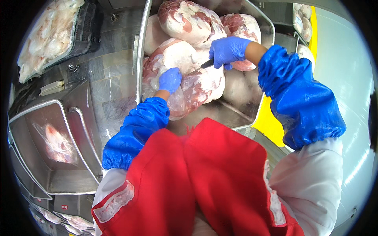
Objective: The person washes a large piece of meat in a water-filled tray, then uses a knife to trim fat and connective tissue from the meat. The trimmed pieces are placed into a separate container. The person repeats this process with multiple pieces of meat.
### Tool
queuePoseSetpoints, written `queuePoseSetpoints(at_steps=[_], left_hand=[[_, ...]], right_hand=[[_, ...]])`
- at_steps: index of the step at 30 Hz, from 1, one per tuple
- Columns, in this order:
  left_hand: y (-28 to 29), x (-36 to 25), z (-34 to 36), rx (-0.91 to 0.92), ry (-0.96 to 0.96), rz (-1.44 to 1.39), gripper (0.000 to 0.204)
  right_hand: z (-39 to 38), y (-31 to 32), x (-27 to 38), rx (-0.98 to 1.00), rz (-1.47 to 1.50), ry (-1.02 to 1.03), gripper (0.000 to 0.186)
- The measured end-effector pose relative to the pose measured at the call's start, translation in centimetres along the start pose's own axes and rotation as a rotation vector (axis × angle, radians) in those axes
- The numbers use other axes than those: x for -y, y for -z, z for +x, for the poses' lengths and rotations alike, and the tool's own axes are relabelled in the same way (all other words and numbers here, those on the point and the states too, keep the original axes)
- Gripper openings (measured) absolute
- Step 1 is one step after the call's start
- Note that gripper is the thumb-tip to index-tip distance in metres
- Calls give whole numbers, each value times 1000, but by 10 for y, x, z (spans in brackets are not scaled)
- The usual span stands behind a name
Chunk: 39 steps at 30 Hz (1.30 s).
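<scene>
Your right hand (229, 52) clenched round a knife (207, 63), your left hand (170, 80) fisted on clear plastic (176, 103), meat (202, 88) beneath, in a metal bin (242, 85).

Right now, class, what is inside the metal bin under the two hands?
Several large pieces of meat are inside the metal bin, with clear plastic by the left hand and a knife in the right hand. Whatever lies beneath the meat is covered.

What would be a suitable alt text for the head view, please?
A person's gloved right grip holds a dark-handled knife at large raw meat pieces in a metal bin; the gloved left grip clutches clear plastic. A second bin stands at left.
</scene>
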<state>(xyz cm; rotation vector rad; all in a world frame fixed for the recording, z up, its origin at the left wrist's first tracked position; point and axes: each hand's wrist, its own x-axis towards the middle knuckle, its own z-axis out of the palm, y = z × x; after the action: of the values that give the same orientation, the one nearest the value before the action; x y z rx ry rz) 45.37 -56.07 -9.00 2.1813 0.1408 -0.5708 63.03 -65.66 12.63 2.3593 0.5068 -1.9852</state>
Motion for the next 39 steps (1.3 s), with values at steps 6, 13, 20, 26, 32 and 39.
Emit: queuePoseSetpoints(at_steps=[6, 13, 20, 26, 32, 39], left_hand=[[-8, 3, -4, -66, -25, -40, 24], [-13, 9, -9, -166, -49, -90, 26], [-27, 16, -14, -262, -74, -184, 29], [-32, 29, -13, -374, -117, -244, 32], [-17, 14, -19, -238, -47, -233, 33], [-27, 20, -18, -291, -87, -276, 30]], right_hand=[[-32, -78, -24, -350, -175, 120, 33], [-50, -188, -48, -633, 21, 34, 51], [-53, -209, -74, -639, -11, 85, 64], [-73, -107, -35, -379, -289, 56, 46], [-42, -61, -24, -178, -375, 70, 44], [-24, -51, -26, -232, -290, 163, 35]])
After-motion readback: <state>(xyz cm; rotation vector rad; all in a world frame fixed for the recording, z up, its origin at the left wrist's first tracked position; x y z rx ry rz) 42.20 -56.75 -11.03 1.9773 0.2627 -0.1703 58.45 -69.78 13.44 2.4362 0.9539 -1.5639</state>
